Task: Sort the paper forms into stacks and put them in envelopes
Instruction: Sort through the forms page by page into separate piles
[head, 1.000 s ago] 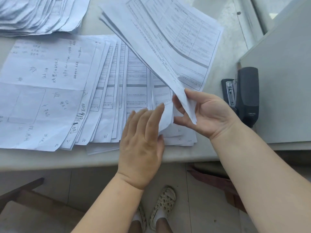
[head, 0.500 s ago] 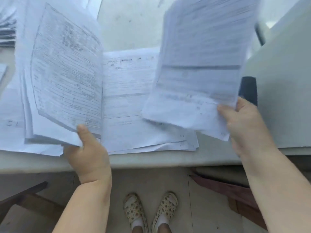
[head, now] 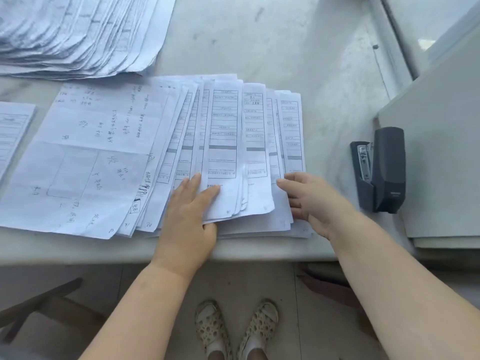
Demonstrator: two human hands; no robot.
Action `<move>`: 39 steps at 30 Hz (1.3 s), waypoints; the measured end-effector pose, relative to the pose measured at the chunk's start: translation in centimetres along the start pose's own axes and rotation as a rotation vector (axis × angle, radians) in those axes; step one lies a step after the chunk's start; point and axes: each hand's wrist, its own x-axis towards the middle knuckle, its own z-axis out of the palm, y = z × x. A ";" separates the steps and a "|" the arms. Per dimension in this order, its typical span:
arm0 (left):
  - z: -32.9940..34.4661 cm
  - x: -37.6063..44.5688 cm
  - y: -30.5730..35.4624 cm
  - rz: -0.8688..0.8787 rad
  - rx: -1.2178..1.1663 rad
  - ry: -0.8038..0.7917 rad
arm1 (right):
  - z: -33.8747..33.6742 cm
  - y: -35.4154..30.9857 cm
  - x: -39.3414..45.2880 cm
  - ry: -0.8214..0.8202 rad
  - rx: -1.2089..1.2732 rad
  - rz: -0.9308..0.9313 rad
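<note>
nearest, the left hand (head: 188,216) lies flat with straight fingers on the fanned forms (head: 223,152), its thumb tucked under a sheet's edge. the right hand (head: 310,197) rests open at the fan's right edge, holding nothing. this looks like the sorting step; next probably calls for separating one sheet cleanly. the forms overhang the pale table (head: 272,48) edge slightly. a stapler (head: 381,170) sits right, a second pile (head: 78,32) far left. no envelope is clearly visible.
</note>
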 end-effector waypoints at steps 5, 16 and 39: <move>-2.3 0.1 0.8 0.014 0.031 -0.298 | -1.2 0.3 -1.5 0.169 -0.197 -0.069; -10.5 -5.0 -3.0 -0.002 -0.138 0.199 | 8.1 -5.3 -5.9 -0.082 -0.379 -0.287; -26.6 -7.0 -31.9 -0.058 -0.025 0.210 | 42.7 -10.6 0.7 -0.449 -0.282 0.245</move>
